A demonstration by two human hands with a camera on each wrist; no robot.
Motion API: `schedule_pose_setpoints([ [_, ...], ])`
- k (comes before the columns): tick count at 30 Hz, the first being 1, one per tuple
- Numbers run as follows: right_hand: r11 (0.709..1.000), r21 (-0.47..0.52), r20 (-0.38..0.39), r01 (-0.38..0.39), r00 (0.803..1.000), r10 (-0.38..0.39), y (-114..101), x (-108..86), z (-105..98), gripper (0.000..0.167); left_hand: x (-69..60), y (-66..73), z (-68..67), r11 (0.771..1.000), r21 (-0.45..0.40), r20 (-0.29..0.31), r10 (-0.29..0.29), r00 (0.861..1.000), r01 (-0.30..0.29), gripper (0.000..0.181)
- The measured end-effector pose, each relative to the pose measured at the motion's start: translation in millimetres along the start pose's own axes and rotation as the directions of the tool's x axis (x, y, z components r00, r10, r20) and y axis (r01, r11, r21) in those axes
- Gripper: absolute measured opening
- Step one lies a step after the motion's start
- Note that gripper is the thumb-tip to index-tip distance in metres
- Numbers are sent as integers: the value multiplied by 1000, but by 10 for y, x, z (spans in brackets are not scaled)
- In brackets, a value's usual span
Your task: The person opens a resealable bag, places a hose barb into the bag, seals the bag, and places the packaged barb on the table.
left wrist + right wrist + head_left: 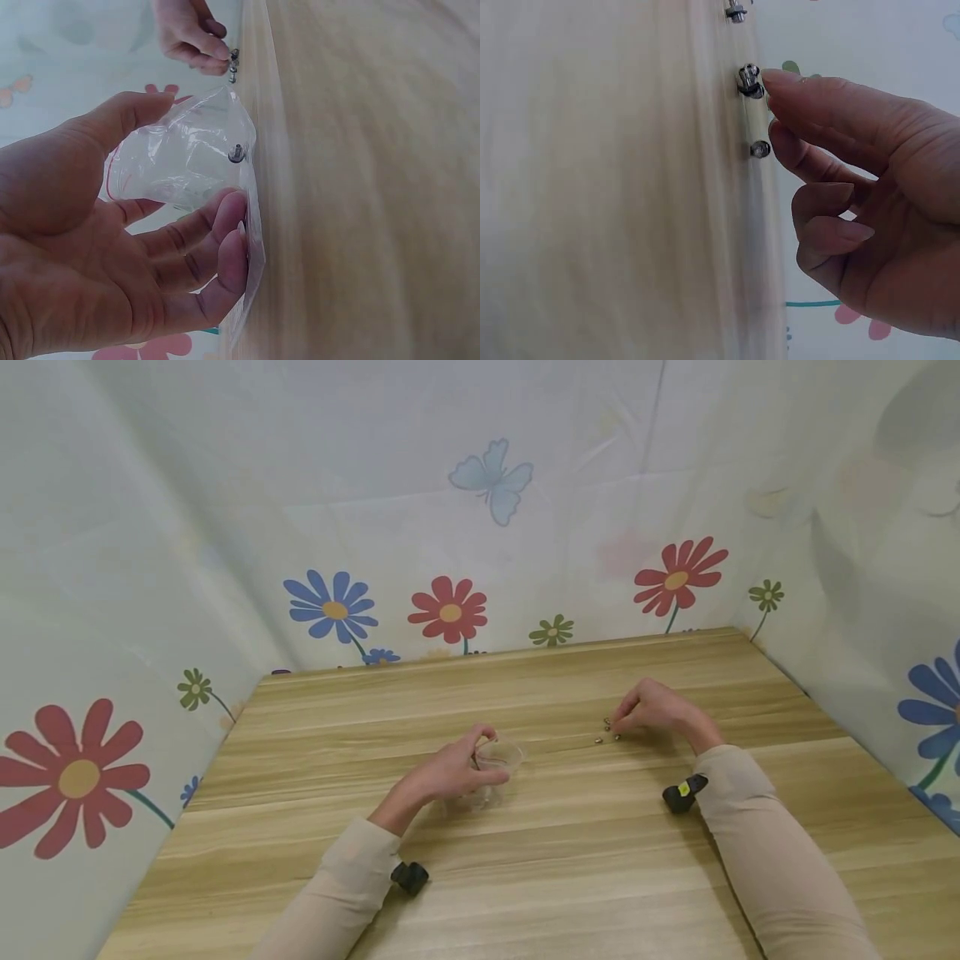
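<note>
My left hand (452,768) holds a clear plastic bag (510,750), thumb on one side and fingers curled against the other. In the left wrist view the bag (187,142) has a red line along its edge. A small metal bolt-like piece (237,154) shows through the film; whether it lies inside or behind, I cannot tell. My right hand (654,706) is low over the table beside several small shiny metal pieces (598,741). Up close, its thumb and forefinger (784,139) are slightly apart next to a bolt-like piece (750,80), with nothing visible between them.
A wood-grain table (315,752) lies under both hands. White cloth (360,485) printed with flowers and a butterfly hangs behind it and at both sides. Each wrist carries a black camera, one on the left (409,877) and one on the right (681,795).
</note>
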State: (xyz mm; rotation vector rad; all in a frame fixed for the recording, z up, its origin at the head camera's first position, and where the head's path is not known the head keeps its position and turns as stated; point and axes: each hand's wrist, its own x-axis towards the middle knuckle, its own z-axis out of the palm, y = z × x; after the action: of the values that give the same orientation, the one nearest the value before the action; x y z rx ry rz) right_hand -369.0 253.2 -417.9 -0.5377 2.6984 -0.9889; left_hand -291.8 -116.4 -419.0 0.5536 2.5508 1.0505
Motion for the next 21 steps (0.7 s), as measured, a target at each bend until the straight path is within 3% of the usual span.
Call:
schedule_pose_setpoints([
  [9,999,-32,-42,-43,998,42,72,-38,-56,12,5,-18,-1,1000,-3,5,-8,1000,8,62],
  [21,997,-18,-9,-75,997,75,110,-23,-57,13,6,-24,-2,1000,-10,1,-9,1000,9,63],
])
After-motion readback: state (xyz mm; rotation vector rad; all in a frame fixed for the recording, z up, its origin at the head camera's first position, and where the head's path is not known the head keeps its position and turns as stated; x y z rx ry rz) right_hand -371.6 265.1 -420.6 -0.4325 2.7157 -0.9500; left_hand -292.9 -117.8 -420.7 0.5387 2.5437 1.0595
